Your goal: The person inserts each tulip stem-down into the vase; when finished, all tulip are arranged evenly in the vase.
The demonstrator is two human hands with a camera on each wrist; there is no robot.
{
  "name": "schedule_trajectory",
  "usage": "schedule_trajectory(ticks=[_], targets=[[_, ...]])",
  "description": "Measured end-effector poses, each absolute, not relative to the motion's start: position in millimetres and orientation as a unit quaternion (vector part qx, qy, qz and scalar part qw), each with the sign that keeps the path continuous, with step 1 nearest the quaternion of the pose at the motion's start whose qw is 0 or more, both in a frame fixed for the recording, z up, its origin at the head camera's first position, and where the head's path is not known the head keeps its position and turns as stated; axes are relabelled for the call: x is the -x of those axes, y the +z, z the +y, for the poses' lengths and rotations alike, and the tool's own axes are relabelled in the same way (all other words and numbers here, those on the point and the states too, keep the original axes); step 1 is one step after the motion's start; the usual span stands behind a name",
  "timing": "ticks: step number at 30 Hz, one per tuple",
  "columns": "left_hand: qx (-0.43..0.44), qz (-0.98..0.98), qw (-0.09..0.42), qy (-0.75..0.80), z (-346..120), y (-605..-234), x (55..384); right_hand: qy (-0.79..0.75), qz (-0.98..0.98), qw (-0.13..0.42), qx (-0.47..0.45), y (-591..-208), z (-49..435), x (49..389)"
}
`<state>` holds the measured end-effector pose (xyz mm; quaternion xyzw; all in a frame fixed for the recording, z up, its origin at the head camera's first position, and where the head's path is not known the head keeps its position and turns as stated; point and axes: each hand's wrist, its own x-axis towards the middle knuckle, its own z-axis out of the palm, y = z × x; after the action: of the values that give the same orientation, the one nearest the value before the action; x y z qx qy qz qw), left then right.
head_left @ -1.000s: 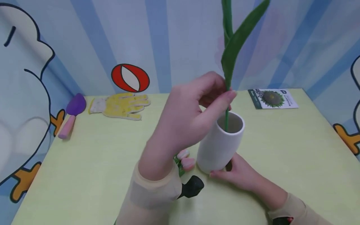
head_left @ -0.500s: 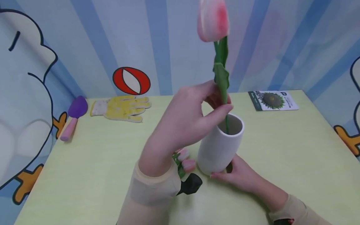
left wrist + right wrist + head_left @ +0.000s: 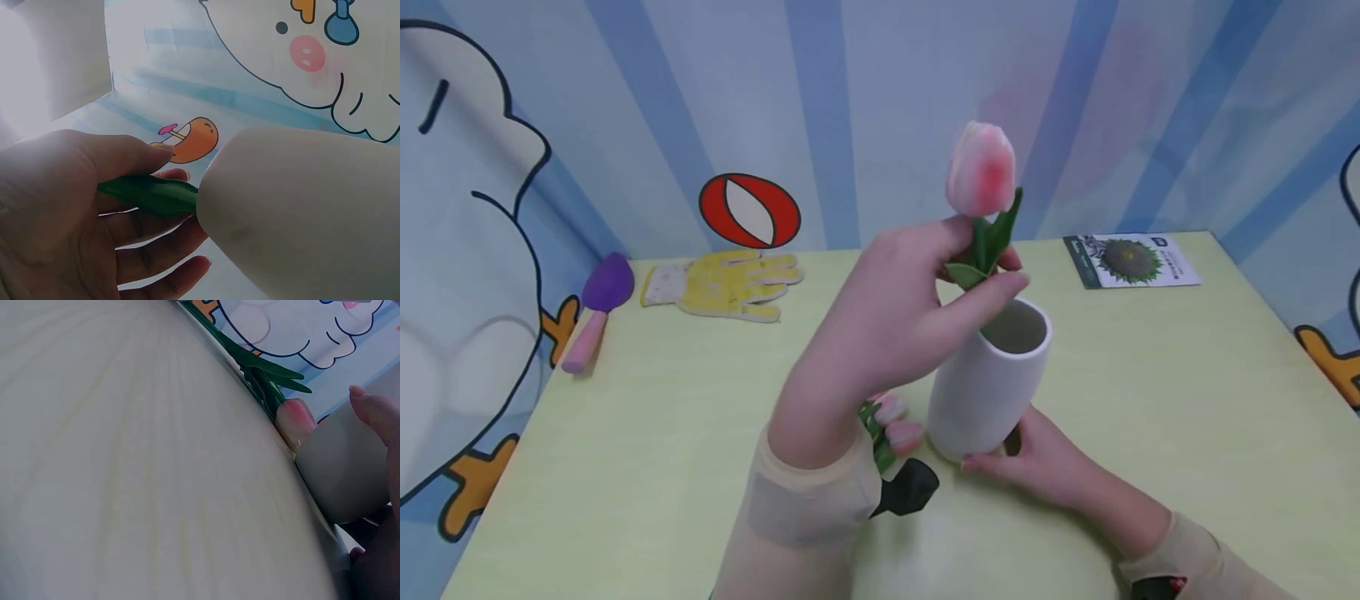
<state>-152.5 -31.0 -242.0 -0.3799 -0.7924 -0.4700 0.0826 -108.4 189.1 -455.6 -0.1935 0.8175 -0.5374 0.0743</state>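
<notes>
A pink-and-white tulip stands upright over the mouth of a white vase, its lower stem down inside. My left hand pinches it by the green leaves, just under the bloom, between thumb and fingers. Low on the right side, my right hand grips the base of the vase, which leans slightly; the right wrist view shows the thumb against the vase wall. More tulips lie on the table beside the vase, partly hidden behind my left wrist.
At the back left are a yellow glove and a purple trowel with a pink handle. A seed packet lies at the back right. A printed curtain-like backdrop rises behind the pale yellow table.
The tulip has sunk lower into the vase; its bloom has come down into view, just above my left hand. The leaves are now bunched in my fingers. My right hand stays at the vase base.
</notes>
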Motion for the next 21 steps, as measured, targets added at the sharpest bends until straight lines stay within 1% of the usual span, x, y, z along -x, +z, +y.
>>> schedule_trajectory(ticks=[6, 9, 12, 14, 21], targets=[[0.372, -0.793, 0.077, -0.477, -31.4, -241.4, 151.4, -0.540, 0.815, 0.081, 0.194, -455.6, 189.5, 108.5], [0.358, -0.795, 0.099, -0.479, -32.0, -240.2, 151.1, -0.540, 0.816, 0.076, 0.193, -455.2, 189.4, 109.5], [0.343, -0.798, 0.119, -0.481, -32.1, -240.3, 150.5, -0.541, 0.815, 0.083, 0.189, -454.5, 189.6, 109.3], [0.337, -0.799, 0.125, -0.482, -31.9, -240.5, 150.2, -0.539, 0.816, 0.084, 0.189, -454.1, 189.9, 109.4], [0.365, -0.792, 0.100, -0.479, -28.0, -240.1, 151.3, -0.536, 0.820, 0.079, 0.186, -453.2, 190.1, 110.6]])
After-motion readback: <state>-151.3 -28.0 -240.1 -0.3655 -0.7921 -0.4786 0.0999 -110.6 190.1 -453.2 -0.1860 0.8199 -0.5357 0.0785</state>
